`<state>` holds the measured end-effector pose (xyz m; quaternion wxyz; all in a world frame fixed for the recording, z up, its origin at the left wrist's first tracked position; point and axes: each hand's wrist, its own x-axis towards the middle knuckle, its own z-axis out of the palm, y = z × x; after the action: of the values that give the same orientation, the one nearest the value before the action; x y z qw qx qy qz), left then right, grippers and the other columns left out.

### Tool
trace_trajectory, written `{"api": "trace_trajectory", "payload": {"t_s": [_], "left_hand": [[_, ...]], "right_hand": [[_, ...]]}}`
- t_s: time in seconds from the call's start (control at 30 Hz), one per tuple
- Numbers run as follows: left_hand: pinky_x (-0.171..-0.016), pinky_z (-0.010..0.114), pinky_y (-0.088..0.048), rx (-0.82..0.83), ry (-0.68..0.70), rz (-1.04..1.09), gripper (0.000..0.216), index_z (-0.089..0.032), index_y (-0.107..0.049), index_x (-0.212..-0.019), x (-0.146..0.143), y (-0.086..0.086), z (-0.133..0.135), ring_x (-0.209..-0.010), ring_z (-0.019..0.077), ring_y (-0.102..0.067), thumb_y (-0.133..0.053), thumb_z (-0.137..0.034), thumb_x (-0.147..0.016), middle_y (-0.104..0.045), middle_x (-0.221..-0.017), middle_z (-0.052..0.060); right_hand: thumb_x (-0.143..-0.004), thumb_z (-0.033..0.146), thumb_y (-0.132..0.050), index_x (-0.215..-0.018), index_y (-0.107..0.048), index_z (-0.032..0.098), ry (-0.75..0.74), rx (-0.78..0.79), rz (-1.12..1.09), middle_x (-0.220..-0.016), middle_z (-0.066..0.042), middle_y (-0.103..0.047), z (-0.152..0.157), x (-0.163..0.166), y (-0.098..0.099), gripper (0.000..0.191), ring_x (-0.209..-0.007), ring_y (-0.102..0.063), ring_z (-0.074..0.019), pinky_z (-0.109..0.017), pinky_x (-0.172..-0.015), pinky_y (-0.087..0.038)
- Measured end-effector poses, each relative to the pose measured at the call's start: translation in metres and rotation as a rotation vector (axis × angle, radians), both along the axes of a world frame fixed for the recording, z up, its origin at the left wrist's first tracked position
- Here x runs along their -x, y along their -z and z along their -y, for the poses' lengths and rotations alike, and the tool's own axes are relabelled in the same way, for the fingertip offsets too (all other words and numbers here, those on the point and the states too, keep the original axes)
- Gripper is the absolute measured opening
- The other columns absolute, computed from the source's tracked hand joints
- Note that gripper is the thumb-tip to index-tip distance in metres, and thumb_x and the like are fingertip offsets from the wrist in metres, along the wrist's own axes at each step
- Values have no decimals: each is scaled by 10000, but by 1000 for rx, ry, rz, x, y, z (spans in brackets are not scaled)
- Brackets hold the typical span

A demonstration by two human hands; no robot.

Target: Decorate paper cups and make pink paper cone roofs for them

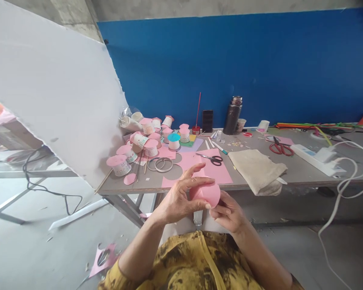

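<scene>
Disc (208, 195), light pink, round, matte, paper-like

Bare forearms (142, 245) angled inward.
The left grip (177, 198) curves, thumb (199, 206) apart from fingers (199, 182); the right grip (231, 215) sits lower, its fingers bent.

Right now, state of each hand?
Left hand: holding pink paper disc between thumb and fingers.
Right hand: at disc's edge; grip partly hidden, cannot tell.

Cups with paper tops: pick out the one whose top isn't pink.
The upright cup with the turquoise top, in the cluster on the left of the table; the other topped cups around it have pink tops.
</scene>
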<state>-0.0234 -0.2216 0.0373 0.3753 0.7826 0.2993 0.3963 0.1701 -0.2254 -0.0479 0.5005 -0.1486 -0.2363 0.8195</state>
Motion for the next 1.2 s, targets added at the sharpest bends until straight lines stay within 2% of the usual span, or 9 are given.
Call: {"api": "trace_trajectory", "payload": {"t_s": [0.1, 0.27, 0.6, 0.73, 0.8, 0.9, 1.03, 1.13, 1.2], "left_hand": [[-1202, 505, -364, -46, 18, -33, 642, -300, -717, -1302, 0, -4, 1, -1528, 387, -337, -880, -535, -728, -388, -1646, 122], [-1195, 512, -367, -116, 27, -83, 554, -260, -718, -1230, -1, -8, 3, -1503, 381, -371, -873, -497, -754, -389, -1633, 138], [-1202, 552, -352, -109, 171, -55, 823, -293, -611, -1423, 5, -1, -5, -1543, 436, -271, -923, -480, -685, -363, -1638, 169], [-1229, 539, -325, -70, 201, 0, 1092, -325, -385, -1603, 8, 4, -5, -1530, 412, -315, -949, -381, -669, -382, -1643, 161], [-1216, 514, -351, 21, 170, 41, 1109, -335, -311, -1633, 6, 9, -5, -1470, 386, -427, -924, -327, -709, -426, -1622, 156], [-1169, 477, -404, 151, 67, 172, 1045, -300, -364, -1612, 0, 18, -5, -1363, 370, -537, -907, -336, -720, -525, -1538, 154], [-1111, 441, -446, 228, -86, 371, 1079, -251, -369, -1599, -14, 26, -5, -1283, 349, -581, -924, -384, -682, -622, -1385, 136], [-1148, 443, -401, 225, -229, 398, 1061, -254, -403, -1575, -19, 30, -6, -1334, 347, -536, -936, -386, -667, -596, -1401, 128], [-1178, 446, -368, 228, -236, 396, 1100, -259, -422, -1567, -17, 32, -7, -1383, 359, -493, -965, -389, -619, -570, -1434, 128]], "right_hand": [[-762, 337, -899, -781, -638, 187, -26, -7, 6, -504, 140, -439, 0, -1, 0, 301, -368, -75, 18, -151, -395, -220], [-745, 328, -909, -780, -638, 173, -63, 27, 36, -490, 134, -457, 0, -3, 1, 313, -370, -71, 25, -142, -393, -198], [-726, 277, -919, -765, -619, 184, -132, 111, -23, -503, 136, -508, -1, -7, 0, 317, -335, -99, 27, -107, -348, -156], [-762, 198, -885, -810, -650, 165, -149, 180, -94, -565, 103, -620, -3, -11, 4, 242, -321, -148, 35, -106, -338, -163], [-760, 192, -892, -852, -677, 158, -153, 188, -110, -627, 86, -680, -3, -11, 4, 236, -324, -160, 43, -101, -342, -162], [-791, 303, -892, -832, -695, 160, -139, 149, -139, -657, 66, -701, -2, -10, 3, 247, -344, -220, 29, -104, -355, -187], [-784, 488, -884, -888, -743, 158, -66, 6, -92, -714, 9, -689, 3, -3, 2, 373, -491, -451, -38, -140, -436, -349], [-745, 421, -926, -948, -759, 153, 8, -60, -21, -787, -20, -687, 6, 3, 5, 376, -601, -528, -74, -147, -446, -372], [-755, 353, -927, -877, -755, 144, 57, -60, 1, -766, -24, -679, 5, 6, 7, 297, -592, -520, -73, -145, -436, -370]]}}
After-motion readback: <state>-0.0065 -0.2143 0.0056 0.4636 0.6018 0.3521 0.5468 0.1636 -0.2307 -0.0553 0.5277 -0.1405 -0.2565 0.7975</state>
